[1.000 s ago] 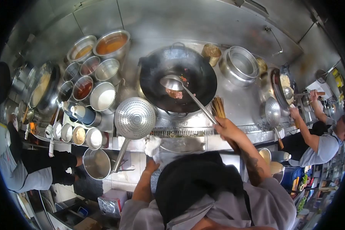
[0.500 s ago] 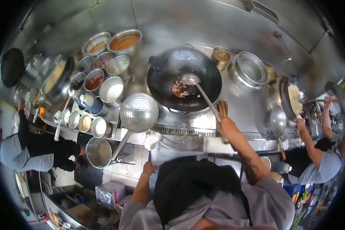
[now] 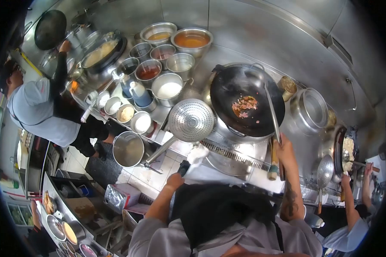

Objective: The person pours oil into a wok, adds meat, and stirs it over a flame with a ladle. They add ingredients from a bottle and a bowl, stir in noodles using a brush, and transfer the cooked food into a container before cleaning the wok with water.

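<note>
My right hand [image 3: 286, 150] is wrapped around the long handle of a ladle [image 3: 272, 107]. The ladle's bowl is raised toward the far wall of a black wok [image 3: 224, 88], apart from the food. Browned and pinkish chopped pieces [image 3: 244, 105] lie at the wok's bottom. Close to my waist, my left hand [image 3: 174, 181] is closed at a short dark thing [image 3: 184, 168] whose kind I cannot make out. A white cloth [image 3: 197, 154] lies just beyond it. Beside my right hand stands a bamboo brush [image 3: 273, 162].
Left of the wok, a perforated strainer [image 3: 191, 120] rests over a steel pot [image 3: 128, 150]. Behind are seasoning containers [image 3: 148, 70] and a bowl of orange liquid [image 3: 192, 39]. A steel pot [image 3: 311, 109] stands right. Co-workers [image 3: 43, 111] work at woks on both sides.
The view has turned left, so the wok appears farther right. The ladle's bowl has moved off the food toward the wok's far side. A dark thing now shows at my left hand.
</note>
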### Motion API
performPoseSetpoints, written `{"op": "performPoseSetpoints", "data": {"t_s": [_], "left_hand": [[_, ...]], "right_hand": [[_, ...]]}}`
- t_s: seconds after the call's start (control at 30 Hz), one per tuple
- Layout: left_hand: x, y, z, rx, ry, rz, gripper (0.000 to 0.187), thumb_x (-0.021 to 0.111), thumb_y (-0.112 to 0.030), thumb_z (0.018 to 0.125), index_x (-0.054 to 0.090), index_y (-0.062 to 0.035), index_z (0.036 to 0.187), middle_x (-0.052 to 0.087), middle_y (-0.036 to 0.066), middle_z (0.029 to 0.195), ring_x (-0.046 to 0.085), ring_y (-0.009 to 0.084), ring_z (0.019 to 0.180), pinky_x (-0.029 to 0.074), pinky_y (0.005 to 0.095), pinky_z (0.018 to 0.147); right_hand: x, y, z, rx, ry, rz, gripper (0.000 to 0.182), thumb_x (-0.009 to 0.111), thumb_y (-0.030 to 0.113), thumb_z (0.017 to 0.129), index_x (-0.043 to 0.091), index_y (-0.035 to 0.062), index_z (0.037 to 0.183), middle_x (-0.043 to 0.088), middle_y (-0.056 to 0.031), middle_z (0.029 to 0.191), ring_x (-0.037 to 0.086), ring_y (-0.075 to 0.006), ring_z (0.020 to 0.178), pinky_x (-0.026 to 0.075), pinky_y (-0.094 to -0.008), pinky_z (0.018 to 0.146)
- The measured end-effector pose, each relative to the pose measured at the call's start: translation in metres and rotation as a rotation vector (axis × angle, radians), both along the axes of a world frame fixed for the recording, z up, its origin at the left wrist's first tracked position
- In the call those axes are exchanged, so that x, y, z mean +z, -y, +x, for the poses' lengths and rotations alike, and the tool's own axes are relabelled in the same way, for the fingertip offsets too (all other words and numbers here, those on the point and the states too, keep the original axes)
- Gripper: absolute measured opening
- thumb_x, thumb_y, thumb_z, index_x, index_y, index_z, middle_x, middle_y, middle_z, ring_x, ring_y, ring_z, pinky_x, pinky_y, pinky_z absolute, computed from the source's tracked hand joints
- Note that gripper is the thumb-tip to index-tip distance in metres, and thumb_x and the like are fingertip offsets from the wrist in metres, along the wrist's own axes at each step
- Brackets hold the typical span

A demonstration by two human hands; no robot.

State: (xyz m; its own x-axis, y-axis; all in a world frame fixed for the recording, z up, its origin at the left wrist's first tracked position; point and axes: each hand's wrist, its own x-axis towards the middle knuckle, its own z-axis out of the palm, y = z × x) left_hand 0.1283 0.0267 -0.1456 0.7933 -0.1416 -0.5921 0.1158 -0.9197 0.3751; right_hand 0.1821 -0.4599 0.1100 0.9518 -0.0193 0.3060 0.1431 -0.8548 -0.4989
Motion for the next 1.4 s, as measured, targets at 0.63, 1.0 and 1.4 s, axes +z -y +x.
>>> {"op": "performPoseSetpoints", "data": {"t_s": [0.63, 1.0, 1.4], "left_hand": [[0.492, -0.103, 0.152, -0.393, 0.67, -0.529, 0.02, 0.06, -0.013, 0.076, 0.056, 0.0001, 0.091, 0.057, 0.013, 0.078, 0.062, 0.0285, 0.068, 0.05, 0.0374, 0.058], [0.227, -0.23, 0.062, 0.081, -0.321, -0.419, 0.029, 0.051, -0.025, 0.093, 0.063, 0.0008, 0.097, 0.067, 0.014, 0.077, 0.066, 0.0231, 0.065, 0.052, 0.0369, 0.063], [0.205, -0.243, -0.11, 0.694, -0.437, -0.39, 0.028, 0.059, -0.021, 0.083, 0.063, -0.0037, 0.105, 0.068, 0.015, 0.094, 0.065, 0.0254, 0.09, 0.047, 0.0333, 0.08]], "right_hand": [[0.048, -0.369, 0.376, 0.101, -0.594, 0.507, 0.014, 0.057, 0.011, 0.084, 0.054, 0.0039, 0.072, 0.051, -0.0024, 0.054, 0.047, -0.0116, 0.04, 0.04, -0.0277, 0.037], [0.004, -0.419, 0.445, 0.013, -0.575, 0.33, 0.018, 0.061, 0.009, 0.076, 0.058, -0.0064, 0.067, 0.058, -0.013, 0.056, 0.054, -0.0195, 0.043, 0.044, -0.0346, 0.04], [0.07, -0.378, 0.411, 0.171, -0.906, 1.428, 0.012, 0.046, 0.011, 0.091, 0.05, 0.0002, 0.093, 0.049, 0.0011, 0.069, 0.047, -0.005, 0.052, 0.036, -0.0208, 0.046]]}}
